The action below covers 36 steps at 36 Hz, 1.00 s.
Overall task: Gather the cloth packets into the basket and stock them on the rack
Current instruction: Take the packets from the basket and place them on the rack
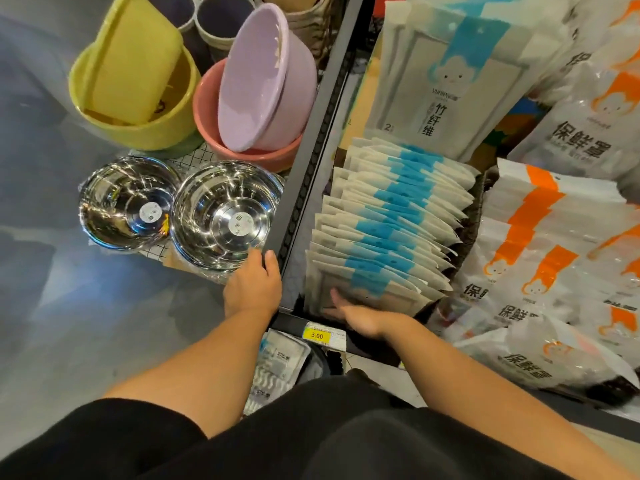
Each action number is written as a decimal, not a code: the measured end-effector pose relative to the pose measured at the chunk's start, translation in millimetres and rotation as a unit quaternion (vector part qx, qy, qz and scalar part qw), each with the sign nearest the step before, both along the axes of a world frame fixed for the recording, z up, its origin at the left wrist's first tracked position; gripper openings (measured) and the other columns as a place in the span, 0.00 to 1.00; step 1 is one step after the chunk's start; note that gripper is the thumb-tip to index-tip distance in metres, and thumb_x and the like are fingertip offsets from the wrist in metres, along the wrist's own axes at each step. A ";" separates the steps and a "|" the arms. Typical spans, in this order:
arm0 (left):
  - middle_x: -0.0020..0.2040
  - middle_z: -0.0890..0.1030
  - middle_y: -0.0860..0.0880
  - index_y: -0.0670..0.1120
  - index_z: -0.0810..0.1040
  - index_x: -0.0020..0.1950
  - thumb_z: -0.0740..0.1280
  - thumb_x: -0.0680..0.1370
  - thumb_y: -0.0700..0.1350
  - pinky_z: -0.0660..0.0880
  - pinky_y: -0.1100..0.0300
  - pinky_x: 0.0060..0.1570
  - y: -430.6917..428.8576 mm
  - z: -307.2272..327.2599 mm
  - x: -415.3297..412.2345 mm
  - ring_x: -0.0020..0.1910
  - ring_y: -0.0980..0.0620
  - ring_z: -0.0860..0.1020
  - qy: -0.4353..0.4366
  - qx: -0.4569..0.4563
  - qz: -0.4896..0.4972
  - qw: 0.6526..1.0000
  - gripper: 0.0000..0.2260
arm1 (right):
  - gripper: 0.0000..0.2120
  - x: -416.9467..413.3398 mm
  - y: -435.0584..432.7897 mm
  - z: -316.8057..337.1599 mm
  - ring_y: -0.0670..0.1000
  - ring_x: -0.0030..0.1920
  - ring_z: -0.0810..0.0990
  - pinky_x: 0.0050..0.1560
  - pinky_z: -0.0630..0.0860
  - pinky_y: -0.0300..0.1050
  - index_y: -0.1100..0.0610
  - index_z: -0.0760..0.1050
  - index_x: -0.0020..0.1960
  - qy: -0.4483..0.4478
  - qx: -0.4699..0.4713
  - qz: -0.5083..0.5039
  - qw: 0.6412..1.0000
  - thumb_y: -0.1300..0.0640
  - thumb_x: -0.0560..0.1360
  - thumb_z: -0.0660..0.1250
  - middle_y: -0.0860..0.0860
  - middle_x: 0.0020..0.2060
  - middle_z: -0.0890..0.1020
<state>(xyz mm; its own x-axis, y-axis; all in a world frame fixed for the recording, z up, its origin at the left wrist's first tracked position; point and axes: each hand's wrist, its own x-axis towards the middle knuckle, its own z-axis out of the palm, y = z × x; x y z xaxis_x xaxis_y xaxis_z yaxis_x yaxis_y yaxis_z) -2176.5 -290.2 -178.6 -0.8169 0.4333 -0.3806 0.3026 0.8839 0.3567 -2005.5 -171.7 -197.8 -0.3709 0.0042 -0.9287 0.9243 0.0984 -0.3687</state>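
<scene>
A long row of white cloth packets with blue bands stands upright in a dark bin on the rack shelf. My right hand lies with straight fingers against the face of the nearest packet. My left hand rests on the black upright post of the rack, fingers curled over its edge beside a steel bowl. More packets lie in a dark basket below the shelf edge, partly hidden by my arms and lap.
Two steel bowls sit at the left, with yellow, pink and lilac plastic basins behind them. Orange-printed white bags pile at the right. A large blue-band packet stands behind the row. A yellow price tag marks the shelf edge.
</scene>
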 end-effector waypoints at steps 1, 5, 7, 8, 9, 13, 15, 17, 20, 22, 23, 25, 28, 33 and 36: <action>0.41 0.73 0.46 0.45 0.71 0.53 0.50 0.85 0.56 0.66 0.50 0.43 0.3 0.7 0.1 0.42 0.43 0.70 -0.002 -0.001 0.003 1.000 0.17 | 0.34 -1.6 1.4 -0.3 0.54 0.81 0.53 0.78 0.43 0.57 0.43 0.50 0.82 0.004 -0.014 -0.008 1.000 0.31 0.80 0.34 0.46 0.80 0.60; 0.41 0.72 0.46 0.49 0.67 0.48 0.51 0.85 0.56 0.66 0.50 0.43 -0.3 1.6 0.5 0.41 0.42 0.69 -0.011 0.010 0.009 1.000 0.13 | 0.31 -8.2 15.9 9.5 0.51 0.81 0.51 0.76 0.46 0.39 0.50 0.53 0.82 0.049 -0.014 -0.052 0.997 0.37 0.84 0.39 0.47 0.81 0.55; 0.41 0.73 0.46 0.49 0.66 0.48 0.51 0.85 0.56 0.67 0.50 0.43 -0.9 1.3 0.5 0.41 0.42 0.70 -0.014 0.011 0.007 1.000 0.13 | 0.29 -7.8 28.5 9.6 0.50 0.80 0.56 0.59 0.56 0.18 0.56 0.61 0.79 0.078 0.006 -0.076 0.994 0.41 0.85 0.46 0.52 0.80 0.60; 0.41 0.73 0.46 0.50 0.66 0.48 0.51 0.85 0.56 0.67 0.50 0.43 -1.0 1.4 0.6 0.41 0.42 0.70 -0.014 0.010 0.006 1.000 0.13 | 0.29 -9.0 34.7 9.1 0.51 0.79 0.59 0.50 0.58 0.14 0.58 0.63 0.78 0.084 0.014 -0.085 0.993 0.42 0.85 0.47 0.53 0.78 0.62; 0.41 0.73 0.46 0.50 0.66 0.48 0.50 0.85 0.56 0.67 0.50 0.43 -1.0 1.7 0.7 0.41 0.42 0.70 -0.014 0.010 0.005 1.000 0.13 | 0.29 -10.7 39.6 9.0 0.52 0.79 0.60 0.47 0.59 0.14 0.59 0.63 0.78 0.088 0.025 -0.087 0.992 0.41 0.85 0.48 0.54 0.78 0.64; 0.41 0.73 0.46 0.49 0.67 0.48 0.50 0.84 0.57 0.67 0.49 0.44 -0.1 2.8 0.8 0.41 0.42 0.70 -0.021 -0.009 0.011 1.000 0.14 | 0.42 -10.5 37.5 7.0 0.48 0.80 0.51 0.78 0.46 0.46 0.35 0.63 0.77 0.052 0.024 -0.053 0.997 0.17 0.68 0.44 0.41 0.80 0.54; 0.41 0.73 0.46 0.48 0.67 0.49 0.49 0.84 0.57 0.67 0.50 0.43 0.0 2.8 0.9 0.42 0.41 0.70 -0.019 -0.020 0.012 1.000 0.15 | 0.39 -4.1 30.8 -3.3 0.47 0.81 0.47 0.78 0.42 0.53 0.29 0.58 0.75 0.052 0.034 -0.056 0.996 0.16 0.68 0.45 0.37 0.80 0.49; 0.41 0.73 0.46 0.48 0.67 0.49 0.49 0.84 0.58 0.67 0.50 0.43 -0.3 2.0 1.2 0.42 0.41 0.70 -0.015 -0.023 0.014 1.000 0.16 | 0.33 -0.6 23.1 -4.3 0.45 0.80 0.49 0.76 0.43 0.49 0.30 0.56 0.76 0.067 0.016 -0.057 0.996 0.21 0.74 0.45 0.35 0.79 0.51; 0.41 0.74 0.46 0.47 0.69 0.49 0.49 0.84 0.58 0.67 0.50 0.43 -0.7 1.9 1.8 0.43 0.41 0.72 -0.012 -0.019 0.019 1.000 0.17 | 0.33 3.0 13.5 8.1 0.45 0.73 0.65 0.74 0.53 0.46 0.41 0.53 0.81 0.042 -0.043 -0.031 0.998 0.29 0.80 0.43 0.39 0.77 0.60; 0.41 0.73 0.46 0.47 0.69 0.50 0.49 0.84 0.58 0.67 0.50 0.44 -0.7 3.2 2.4 0.43 0.41 0.71 -0.006 -0.018 0.018 1.000 0.18 | 0.36 6.2 8.3 15.9 0.46 0.71 0.67 0.73 0.55 0.47 0.43 0.57 0.80 0.021 -0.057 0.013 0.998 0.28 0.78 0.40 0.43 0.77 0.63; 0.41 0.72 0.46 0.46 0.69 0.51 0.49 0.84 0.58 0.67 0.50 0.44 -0.8 3.9 2.7 0.43 0.42 0.71 -0.004 -0.017 0.017 1.000 0.18 | 0.39 8.0 6.9 20.3 0.47 0.75 0.63 0.75 0.52 0.49 0.43 0.61 0.79 0.017 -0.056 0.029 0.998 0.25 0.76 0.39 0.44 0.78 0.62; 0.39 0.71 0.47 0.47 0.68 0.50 0.49 0.85 0.58 0.67 0.50 0.43 -2.1 5.5 3.4 0.42 0.42 0.70 -0.003 -0.011 0.014 1.000 0.17 | 0.41 10.8 4.5 28.2 0.49 0.79 0.56 0.78 0.47 0.51 0.42 0.65 0.77 0.024 -0.046 0.032 0.998 0.23 0.74 0.41 0.45 0.79 0.60; 0.39 0.71 0.48 0.48 0.67 0.49 0.50 0.85 0.57 0.66 0.51 0.42 -4.8 9.6 5.5 0.41 0.43 0.70 -0.005 0.004 0.003 1.000 0.15 | 0.42 14.7 -0.7 35.2 0.49 0.79 0.60 0.77 0.52 0.48 0.45 0.66 0.77 0.064 0.006 0.023 0.998 0.23 0.73 0.46 0.45 0.78 0.64; 0.60 0.78 0.45 0.48 0.71 0.68 0.52 0.84 0.59 0.69 0.50 0.46 -25.3 8.9 6.0 0.53 0.43 0.75 -0.012 0.027 -0.018 0.999 0.21 | 0.31 8.8 -4.8 56.2 0.51 0.73 0.69 0.75 0.61 0.47 0.55 0.72 0.74 0.169 0.122 0.059 0.976 0.37 0.83 0.49 0.50 0.73 0.72; 0.72 0.71 0.47 0.52 0.63 0.77 0.53 0.81 0.65 0.72 0.43 0.59 -61.6 2.7 7.9 0.68 0.42 0.71 -0.027 0.023 -0.011 0.999 0.28 | 0.25 1.9 -9.5 69.0 0.52 0.66 0.76 0.71 0.68 0.53 0.52 0.75 0.69 0.208 0.146 0.028 0.967 0.38 0.84 0.52 0.50 0.67 0.78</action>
<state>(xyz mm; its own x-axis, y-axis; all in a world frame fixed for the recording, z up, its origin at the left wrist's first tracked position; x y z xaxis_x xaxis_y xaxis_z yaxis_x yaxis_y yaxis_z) -2168.6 -351.8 -176.0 -0.7857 0.4692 -0.4030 0.3017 0.8595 0.4126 -2003.6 -181.2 -128.7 -0.7196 0.2131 -0.6609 0.6920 0.2995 -0.6569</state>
